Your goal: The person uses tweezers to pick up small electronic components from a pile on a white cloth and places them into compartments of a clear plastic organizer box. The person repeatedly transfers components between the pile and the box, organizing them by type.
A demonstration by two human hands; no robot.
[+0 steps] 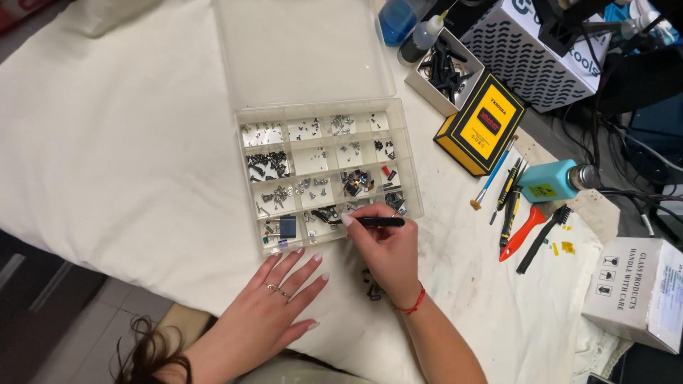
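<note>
Bench (107, 142) under white cloth, filling most of view, stained at rt side

Clear plastic organiser box (411, 167) at centre, lid (302, 50) flipped open away from person, many small compartments w/ screws (269, 163) and tiny metal parts; small blue-grey block (287, 227) in near-left compartment

White perforated machine housing (526, 57) top rt, well apart from box. White carton (637, 291) at rt edge. Yellow-and-black box (484, 124) just rt of organiser, tilted. Small white tray (414, 80) w/ black parts behind it, squeeze bottle (421, 39) beside tray

Left hand (274, 306) flat on cloth, palm down, fingers spread, rings on two fingers, fingertips just short of organiser's near edge; grip wide, holding nothing

Right hand (380, 249) at near-rt corner of organiser, red string at wrist; grip narrow, thumb + fingers pinched on black tweezers (377, 222). Tweezers lying nearly level, tip pointing left into near-row compartment, next to black part there; can't tell if tip touching it

Teal bottle-shaped tool (551, 181) on its side rt of yellow box. Row of hand tools below it: red-handled tool (523, 231), black brush (542, 238), black-yellow screwdrivers (509, 206), thin blue brush (494, 174)

Few dark screws loose on cloth (373, 288) by rt wrist
</note>
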